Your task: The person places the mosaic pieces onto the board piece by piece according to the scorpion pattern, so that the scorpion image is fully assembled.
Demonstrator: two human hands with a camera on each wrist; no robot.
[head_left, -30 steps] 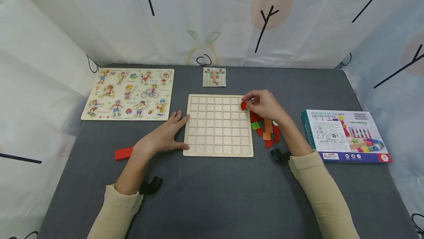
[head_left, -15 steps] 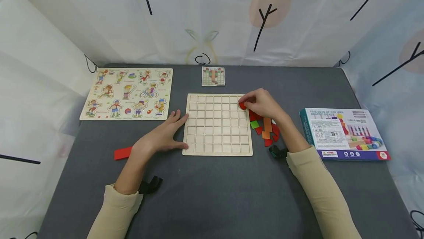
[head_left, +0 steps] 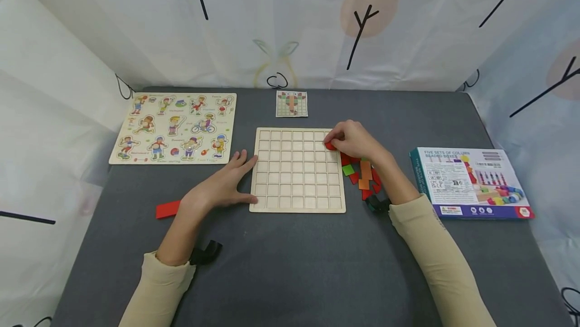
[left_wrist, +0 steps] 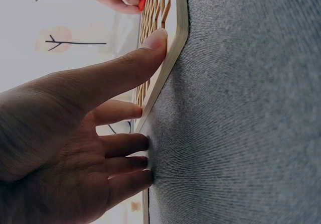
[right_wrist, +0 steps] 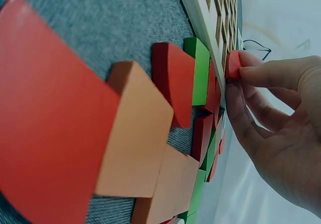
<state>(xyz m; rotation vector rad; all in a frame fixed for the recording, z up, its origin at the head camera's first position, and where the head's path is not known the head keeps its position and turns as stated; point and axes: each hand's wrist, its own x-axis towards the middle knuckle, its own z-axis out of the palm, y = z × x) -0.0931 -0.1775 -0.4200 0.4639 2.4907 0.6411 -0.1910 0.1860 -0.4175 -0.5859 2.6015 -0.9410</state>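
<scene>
A pale wooden grid board (head_left: 297,171) lies flat in the middle of the table. My right hand (head_left: 355,140) pinches a small red block (head_left: 331,146) between thumb and fingers at the board's upper right corner. The right wrist view shows that red block (right_wrist: 233,66) at the board's edge, by the grid. Along the board's left side my left hand (head_left: 222,181) has its fingers spread. Its thumb (left_wrist: 155,40) touches the board's edge in the left wrist view. Red, orange and green blocks (head_left: 365,171) are heaped to the right of the board, partly hidden under my right hand and wrist.
A picture board (head_left: 174,128) with cartoon figures lies at the back left. Behind the grid board sits a small pattern card (head_left: 292,104). A printed box (head_left: 473,185) stands on the right. One red piece (head_left: 168,209) lies beside my left forearm.
My right hand has moved slightly left with the red block and turned a little, bringing it down onto the board's upper right corner. The left hand has stayed in place.
</scene>
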